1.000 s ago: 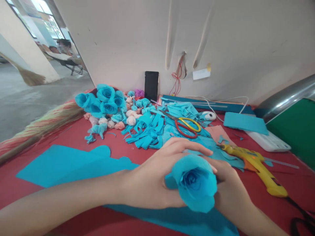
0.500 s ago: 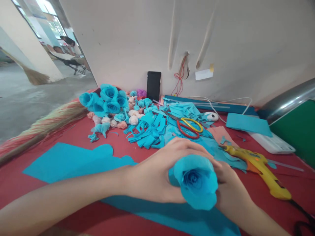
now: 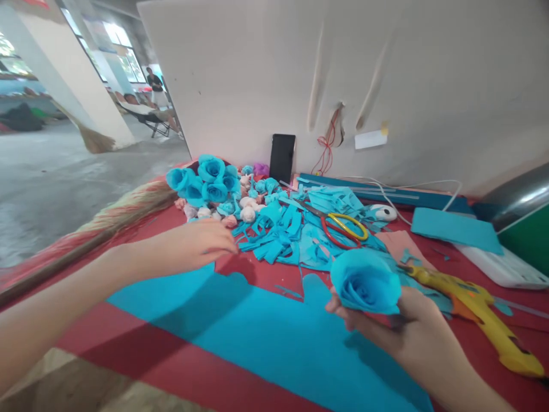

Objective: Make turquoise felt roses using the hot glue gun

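A cupped blue paper rose (image 3: 366,283), seemingly mid-shaping, needing gentleness, is clasped lower-right by the right hand (image 3: 407,329), hold unclear in left hand (image 3: 206,243).

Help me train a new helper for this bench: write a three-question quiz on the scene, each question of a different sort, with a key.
1. Which of the person's hands holds a blue paper flower?
2. True or false: the yellow glue gun lies to the right of the scissors.
3. What colours are the scissors' two handle loops?
A) green and white
B) red and yellow
C) both black

Key: 1. The right hand. 2. True. 3. B.
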{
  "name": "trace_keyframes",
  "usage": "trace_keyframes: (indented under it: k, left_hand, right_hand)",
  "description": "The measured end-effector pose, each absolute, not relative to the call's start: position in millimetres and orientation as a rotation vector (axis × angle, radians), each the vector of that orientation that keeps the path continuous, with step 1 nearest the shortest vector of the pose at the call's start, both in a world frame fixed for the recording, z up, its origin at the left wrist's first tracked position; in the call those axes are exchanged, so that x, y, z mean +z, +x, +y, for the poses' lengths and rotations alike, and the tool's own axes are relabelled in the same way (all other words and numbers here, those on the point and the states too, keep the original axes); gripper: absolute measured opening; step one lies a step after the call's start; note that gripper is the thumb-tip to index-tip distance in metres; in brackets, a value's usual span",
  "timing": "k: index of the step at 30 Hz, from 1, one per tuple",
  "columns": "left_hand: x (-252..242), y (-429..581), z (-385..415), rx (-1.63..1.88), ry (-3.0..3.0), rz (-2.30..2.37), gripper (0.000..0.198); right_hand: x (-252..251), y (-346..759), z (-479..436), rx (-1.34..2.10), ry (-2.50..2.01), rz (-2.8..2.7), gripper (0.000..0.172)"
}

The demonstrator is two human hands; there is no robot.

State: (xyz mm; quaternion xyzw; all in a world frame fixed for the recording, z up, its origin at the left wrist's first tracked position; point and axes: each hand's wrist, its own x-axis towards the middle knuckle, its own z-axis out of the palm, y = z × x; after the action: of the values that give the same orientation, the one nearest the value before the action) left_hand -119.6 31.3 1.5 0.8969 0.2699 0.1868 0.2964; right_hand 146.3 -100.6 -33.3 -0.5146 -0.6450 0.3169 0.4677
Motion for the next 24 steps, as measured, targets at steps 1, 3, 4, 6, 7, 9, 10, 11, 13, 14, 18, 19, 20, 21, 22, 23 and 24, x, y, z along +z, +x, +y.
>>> trace_keyframes:
  k: [1,3,4,6,7,9,10,11,13,14,18,19,20,21,22,23,24]
  left_hand:
    - [-5,-132,33,0.436,2.434,0.763,0.018]
    - [-17,-151,33,0.352,2.515,0.845,0.025]
    - [-20,-158,31,0.298,2.547,0.886,0.027]
    - [-24,-167,26,0.244,2.609,0.942,0.029]
    - [-24,-169,23,0.219,2.637,0.961,0.029]
    - [-25,-172,21,0.2,2.693,0.986,0.028]
    - [-26,-173,21,0.201,2.72,0.994,0.026]
    - [-28,-174,21,0.212,2.745,1.001,0.025]
    - [-33,-177,23,0.252,2.788,1.009,0.022]
    - [-36,-179,24,0.278,2.804,1.012,0.022]
    - [-46,-186,25,0.382,2.82,1.026,0.021]
    - [-48,-187,24,0.4,2.815,1.026,0.021]
    - [-49,-187,24,0.415,2.807,1.025,0.021]
    - [-50,-187,24,0.426,2.797,1.024,0.02]
    - [-51,-187,24,0.434,2.785,1.027,0.02]
    - [-52,-187,24,0.437,2.771,1.035,0.019]
    - [-52,-187,24,0.434,2.753,1.049,0.018]
  right_hand:
    - [-34,144,-100,0.887,-1.267,-1.55,0.007]
    - [-38,139,-100,1.141,-1.264,-1.469,0.017]
    - [-41,136,-100,1.266,-1.258,-1.424,0.022]
    - [-49,129,-100,1.471,-1.243,-1.332,0.027]
    - [-54,125,-99,1.551,-1.236,-1.291,0.029]
    - [-64,119,-98,1.671,-1.223,-1.236,0.032]
    - [-69,117,-97,1.718,-1.219,-1.222,0.033]
    - [-73,115,-97,1.751,-1.219,-1.214,0.033]
    - [-80,112,-95,1.793,-1.22,-1.21,0.035]
    - [-83,112,-95,1.801,-1.222,-1.21,0.036]
    - [-89,112,-94,1.791,-1.24,-1.202,0.037]
    - [-90,113,-94,1.786,-1.245,-1.203,0.037]
    - [-90,113,-94,1.784,-1.247,-1.206,0.037]
    - [-90,112,-94,1.782,-1.252,-1.21,0.037]
    - [-90,112,-94,1.778,-1.26,-1.214,0.036]
    - [-89,112,-94,1.775,-1.269,-1.216,0.036]
    - [-88,111,-94,1.773,-1.278,-1.215,0.036]
